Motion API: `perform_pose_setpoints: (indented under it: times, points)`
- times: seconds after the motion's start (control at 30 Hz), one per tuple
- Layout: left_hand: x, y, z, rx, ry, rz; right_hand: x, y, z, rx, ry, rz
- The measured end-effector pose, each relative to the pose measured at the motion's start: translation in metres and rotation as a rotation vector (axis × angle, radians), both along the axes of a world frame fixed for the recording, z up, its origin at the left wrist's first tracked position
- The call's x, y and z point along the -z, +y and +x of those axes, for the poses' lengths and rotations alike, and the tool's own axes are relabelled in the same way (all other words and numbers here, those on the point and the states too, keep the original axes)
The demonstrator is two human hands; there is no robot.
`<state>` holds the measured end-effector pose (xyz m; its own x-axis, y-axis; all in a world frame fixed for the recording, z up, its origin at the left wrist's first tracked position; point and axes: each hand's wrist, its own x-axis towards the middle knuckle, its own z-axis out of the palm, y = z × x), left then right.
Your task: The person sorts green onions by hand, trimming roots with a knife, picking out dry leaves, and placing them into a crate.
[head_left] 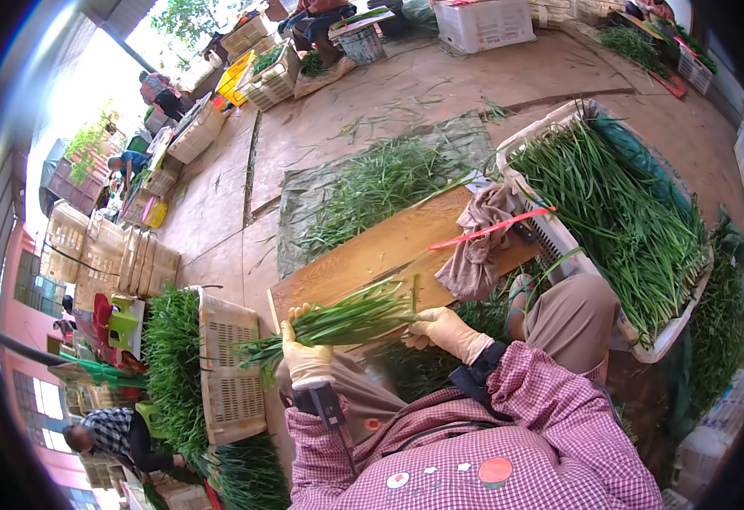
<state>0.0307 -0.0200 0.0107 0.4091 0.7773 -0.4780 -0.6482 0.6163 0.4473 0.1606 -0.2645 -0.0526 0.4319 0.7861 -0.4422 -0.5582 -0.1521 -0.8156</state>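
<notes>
My left hand (308, 353), in a pale rubber glove, is wrapped round a bunch of garlic chives (351, 316), its long green leaves lying sideways above my lap. At the bunch's right end, the gloved fingers of my right hand (453, 331) are closed on the stem ends. Just beyond the bunch lies a tilted wooden board (372, 255). On the board's right part rest a crumpled brownish cloth (480, 242) and a red strip (495, 228), which reaches over to the crate beside it.
A white crate (550, 228) full of garlic chives stands at my right, another crate (232, 365) at my left. Loose greens (380, 183) cover a tarp beyond the board. Stacked crates (104, 255) stand far left. Several people work around, one in a checked shirt (113, 438).
</notes>
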Motion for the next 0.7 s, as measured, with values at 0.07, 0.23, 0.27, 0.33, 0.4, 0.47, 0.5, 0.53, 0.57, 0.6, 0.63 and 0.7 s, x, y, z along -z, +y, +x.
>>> perform_pose_setpoints:
  times: [0.07,0.23,0.27,0.33,0.4,0.47,0.5,0.53,0.57,0.6,0.63,0.7]
  points:
    - [0.014,0.021,-0.011,0.032,0.003,0.054,0.042,0.001,0.008,0.006,-0.088,0.072]
    - [0.012,0.064,-0.034,-0.044,-0.059,0.129,0.060,-0.035,0.033,-0.600,-0.733,-0.628]
    - [0.012,0.069,-0.040,-0.052,-0.062,0.151,0.057,-0.038,0.020,-0.794,-0.943,-0.713]
    - [0.006,0.060,-0.034,-0.043,-0.097,0.147,0.048,-0.031,0.005,-0.746,-0.952,-0.754]
    - [-0.002,0.045,-0.029,-0.037,-0.126,0.142,0.035,-0.020,0.005,-0.353,-0.886,-0.351]
    - [-0.009,0.034,-0.028,-0.022,-0.141,0.131,0.003,0.006,0.004,-0.199,-0.369,-0.027]
    - [-0.002,0.031,-0.027,0.002,-0.177,0.180,-0.018,0.013,0.004,-0.198,-0.371,-0.028]
    - [0.006,0.031,-0.029,0.066,-0.228,0.293,-0.044,0.019,0.003,-0.160,-0.236,-0.022]
    - [0.004,0.025,-0.022,0.031,-0.190,0.231,-0.056,0.019,0.004,-0.113,-0.100,-0.023]
    - [-0.001,0.017,-0.015,-0.004,-0.150,0.171,-0.051,0.019,0.006,-0.110,-0.103,-0.024]
    - [-0.007,0.010,-0.009,-0.001,-0.151,0.170,-0.041,0.021,0.006,-0.044,-0.093,0.032]
    - [-0.016,0.002,-0.006,-0.008,-0.145,0.086,-0.018,0.026,0.003,0.013,-0.078,0.093]
